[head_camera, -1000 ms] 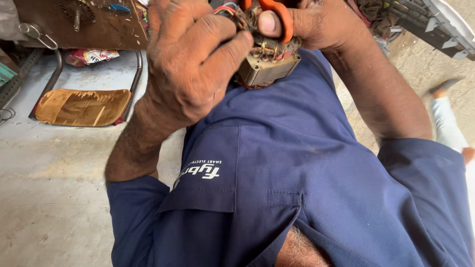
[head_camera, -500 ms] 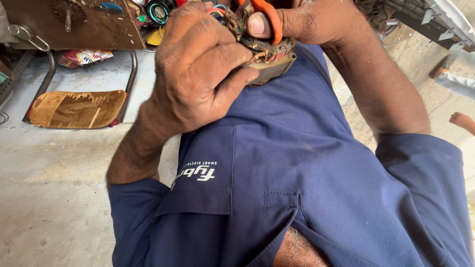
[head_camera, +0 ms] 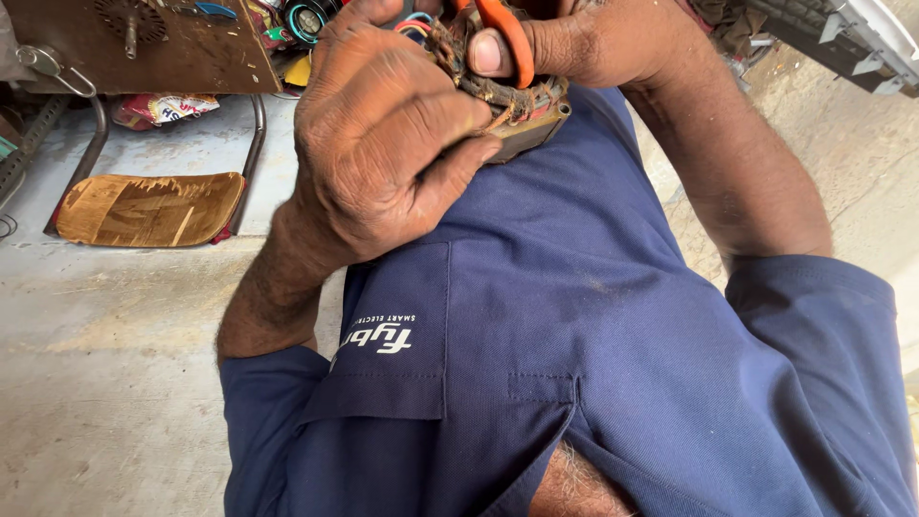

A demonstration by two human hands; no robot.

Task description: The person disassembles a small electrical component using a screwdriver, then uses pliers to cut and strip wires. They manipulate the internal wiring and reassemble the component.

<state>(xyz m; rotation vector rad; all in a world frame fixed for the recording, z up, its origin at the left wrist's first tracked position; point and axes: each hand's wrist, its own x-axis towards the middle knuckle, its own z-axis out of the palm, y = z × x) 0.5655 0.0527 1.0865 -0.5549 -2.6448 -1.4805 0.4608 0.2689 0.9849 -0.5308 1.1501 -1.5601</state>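
My left hand (head_camera: 383, 144) is closed around a small motor stator (head_camera: 512, 110) with brown wound coils and a metal core, held up in front of my chest. Red and blue wires (head_camera: 418, 23) stick out of it near my fingers. My right hand (head_camera: 593, 43) grips an orange-handled tool (head_camera: 507, 33), probably pliers or cutters, pressed against the top of the coils, thumb on the handle. The tool's tip is hidden behind the coils and my hands. Below both hands is my dark blue shirt (head_camera: 574, 316) with a chest pocket.
On the concrete floor (head_camera: 105, 383) at the left lies a worn wooden seat (head_camera: 148, 206) beside bent metal tube legs (head_camera: 254, 134). A rusty brown board (head_camera: 182, 53) with parts and wire spools lies at top left. A grey metal frame (head_camera: 842, 38) is at top right.
Both hands with the stator have drifted slightly up and left in the view. The grips stay the same. A foot seen at the right edge earlier is out of view.
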